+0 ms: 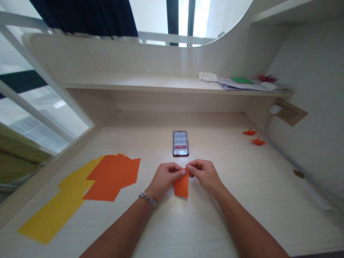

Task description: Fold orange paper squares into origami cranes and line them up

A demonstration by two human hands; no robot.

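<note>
Orange paper [181,187]: one. Hands [164,178] pinching it: two.

The person has two hands, one left hand [168,179] and one right hand [205,175], with one folded orange paper [182,187] between them and one bracelet [147,199] on a wrist. The desk carries one phone [180,143] and two small orange folded figures [249,132]. Loose orange sheets [113,175] and yellow sheets [53,218] overlap, so neither total can be told; at least two of each show. The shelf holds one red folded figure [267,78], one green sheet [242,80] and an uncountable stack of papers [231,86]. The wall has one socket plate [292,113] with one plug [275,109].
</note>
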